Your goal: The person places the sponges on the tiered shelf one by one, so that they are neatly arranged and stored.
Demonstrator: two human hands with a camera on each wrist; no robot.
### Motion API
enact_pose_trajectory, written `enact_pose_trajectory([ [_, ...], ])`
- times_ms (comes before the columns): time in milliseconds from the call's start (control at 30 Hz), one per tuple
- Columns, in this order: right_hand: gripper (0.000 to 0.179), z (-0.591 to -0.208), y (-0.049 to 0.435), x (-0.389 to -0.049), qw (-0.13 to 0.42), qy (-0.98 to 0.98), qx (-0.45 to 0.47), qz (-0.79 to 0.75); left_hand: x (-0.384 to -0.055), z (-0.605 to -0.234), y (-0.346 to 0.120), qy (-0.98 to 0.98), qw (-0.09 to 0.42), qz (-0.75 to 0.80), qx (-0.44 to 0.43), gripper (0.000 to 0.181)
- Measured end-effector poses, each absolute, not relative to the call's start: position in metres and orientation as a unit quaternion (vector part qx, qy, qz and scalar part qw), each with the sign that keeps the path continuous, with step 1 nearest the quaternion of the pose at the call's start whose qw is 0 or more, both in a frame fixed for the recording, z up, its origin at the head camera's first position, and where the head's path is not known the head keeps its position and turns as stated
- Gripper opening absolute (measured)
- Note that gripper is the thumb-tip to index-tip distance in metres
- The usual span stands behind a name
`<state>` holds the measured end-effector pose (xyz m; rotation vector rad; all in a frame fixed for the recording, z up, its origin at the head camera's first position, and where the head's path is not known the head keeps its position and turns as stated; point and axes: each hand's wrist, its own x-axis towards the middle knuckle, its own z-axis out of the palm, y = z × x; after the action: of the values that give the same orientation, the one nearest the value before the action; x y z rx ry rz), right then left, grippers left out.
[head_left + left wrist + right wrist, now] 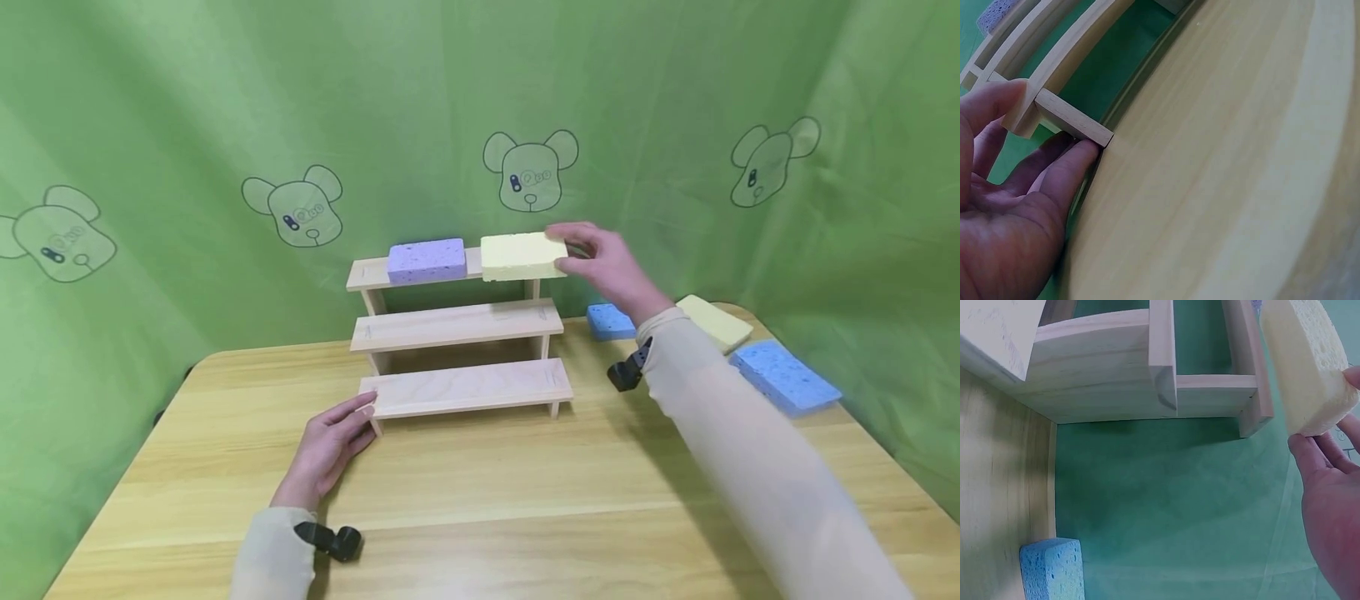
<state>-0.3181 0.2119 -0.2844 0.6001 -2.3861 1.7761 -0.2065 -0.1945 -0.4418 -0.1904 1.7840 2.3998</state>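
Tabletop (480, 517), wood.
Three-tier rack (461, 325), wood: near the tabletop's far edge.
Right hand (609, 265): pinching the held yellow sponge by its right end.
Left hand (326, 450): gripping the rack at its lowest tier's front left corner; a light, steady hold seems best.
Held yellow sponge (519, 258): at the top tier's right end; contact cannot be told. Advised: keep level, align with the tier's front edge, release gently.
Purple sponge (426, 263): top tier, towards its left end; best left unbumped.
Spare yellow sponge (715, 323): tabletop's far right corner.
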Motion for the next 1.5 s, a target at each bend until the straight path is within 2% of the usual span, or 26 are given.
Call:
enact_pose_trajectory([
  [767,0.046,-0.293,0.202,-0.348,0.038,-0.779,0.182,0.599,-0.206,-0.440,-0.196,0.593,0.071,0.800,-0.064,0.045],
  [1500,0.053,-0.294,0.207,-0.362,0.019,-0.782,0.180,0.597,-0.207,-0.441,-0.193,0.593,0.070,0.800,-0.067,0.044],
])
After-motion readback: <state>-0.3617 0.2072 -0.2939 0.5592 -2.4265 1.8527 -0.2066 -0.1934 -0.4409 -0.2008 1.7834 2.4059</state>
